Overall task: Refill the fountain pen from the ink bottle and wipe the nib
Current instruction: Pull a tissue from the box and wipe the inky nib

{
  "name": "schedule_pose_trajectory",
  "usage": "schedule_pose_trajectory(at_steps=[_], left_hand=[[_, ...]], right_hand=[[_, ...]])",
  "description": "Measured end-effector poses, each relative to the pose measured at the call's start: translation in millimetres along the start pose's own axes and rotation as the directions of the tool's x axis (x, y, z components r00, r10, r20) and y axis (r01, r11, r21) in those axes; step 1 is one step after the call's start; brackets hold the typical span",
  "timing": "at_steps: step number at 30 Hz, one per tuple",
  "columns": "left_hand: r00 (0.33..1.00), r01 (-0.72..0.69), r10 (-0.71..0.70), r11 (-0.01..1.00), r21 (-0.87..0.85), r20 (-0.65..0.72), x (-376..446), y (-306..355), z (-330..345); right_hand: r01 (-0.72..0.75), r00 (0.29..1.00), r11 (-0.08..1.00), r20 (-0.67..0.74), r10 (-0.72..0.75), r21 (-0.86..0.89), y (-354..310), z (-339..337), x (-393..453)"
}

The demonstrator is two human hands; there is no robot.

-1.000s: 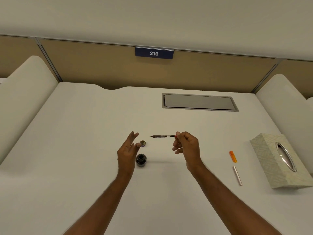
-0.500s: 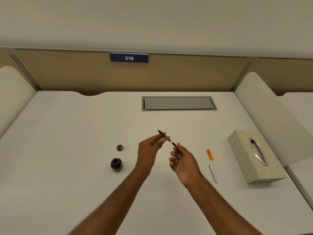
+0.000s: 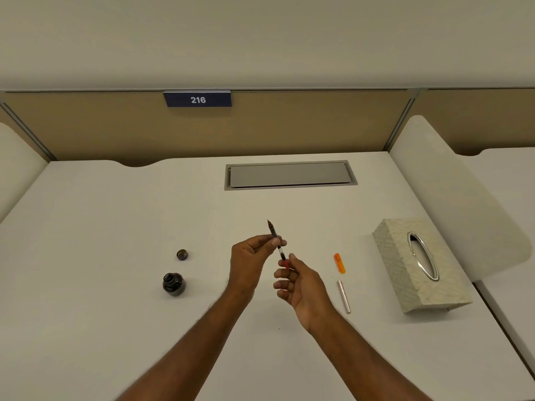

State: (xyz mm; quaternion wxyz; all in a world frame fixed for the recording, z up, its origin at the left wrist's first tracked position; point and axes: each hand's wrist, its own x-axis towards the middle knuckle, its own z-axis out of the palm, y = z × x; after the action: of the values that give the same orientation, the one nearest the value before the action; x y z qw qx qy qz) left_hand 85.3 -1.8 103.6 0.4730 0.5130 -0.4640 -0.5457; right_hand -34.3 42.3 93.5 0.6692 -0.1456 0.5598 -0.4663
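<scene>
Your left hand (image 3: 252,256) pinches the fountain pen (image 3: 276,241) mid-barrel, nib pointing up and away; your right hand (image 3: 301,285) pinches its lower red end; the open ink bottle (image 3: 173,283) stands on the bench (image 3: 101,227), well left of both hands.

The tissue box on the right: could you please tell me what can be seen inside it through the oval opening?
The tissue box has a silver-rimmed oval opening on top. Only a dark gap shows at its far end; no tissue sticks out. The walls hide whatever is inside.
</scene>
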Motion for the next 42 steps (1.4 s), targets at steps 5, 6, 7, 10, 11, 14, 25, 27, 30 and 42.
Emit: schedule_pose_trajectory(at_steps=[5,6,7,10,11,14,25,27,30,42], left_hand=[[1.0,0.005,-0.005,1.0,0.028,-0.014,1,-4,9],[1.0,0.005,-0.004,0.999,0.031,-0.017,1,-4,10],[1.0,0.006,-0.005,0.999,0.034,-0.02,2,-5,11],[0.999,0.022,-0.021,0.999,0.035,-0.025,2,-9,15],[0.999,0.029,-0.028,0.999,0.031,-0.024,2,-11,16],[0.999,0.042,-0.041,0.999,0.02,-0.016,3,-14,21],[0.997,0.052,-0.053,0.998,0.02,0.063,2,-27,75],[0.995,0.051,-0.053,0.998,0.021,0.082,1,-30,86],[0.993,0.05,-0.052,0.999,0.021,0.108,-2,-36,99],[0.984,0.108,-0.115,0.993,0.055,0.139,-14,-53,121]], right_hand=[[0.158,0.987,0.98,0.001,-0.159,-0.121,-8,-10,4],[0.184,0.982,0.972,-0.007,-0.187,-0.147,-11,-12,6],[0.211,0.976,0.962,-0.015,-0.217,-0.173,-14,-14,7],[0.298,0.949,0.924,-0.025,-0.313,-0.239,-27,-28,14],[0.324,0.939,0.91,-0.029,-0.342,-0.26,-33,-35,16],[0.395,0.902,0.85,-0.029,-0.431,-0.349,-52,-60,25],[0.445,0.665,0.414,-0.016,-0.747,-0.794,-125,-177,51],[0.361,0.625,0.265,0.021,-0.78,-0.894,-137,-207,50],[0.144,0.639,0.088,0.025,-0.769,-0.986,-148,-251,53],[-0.146,0.854,-0.338,0.054,-0.517,-0.93,-136,-310,80]])
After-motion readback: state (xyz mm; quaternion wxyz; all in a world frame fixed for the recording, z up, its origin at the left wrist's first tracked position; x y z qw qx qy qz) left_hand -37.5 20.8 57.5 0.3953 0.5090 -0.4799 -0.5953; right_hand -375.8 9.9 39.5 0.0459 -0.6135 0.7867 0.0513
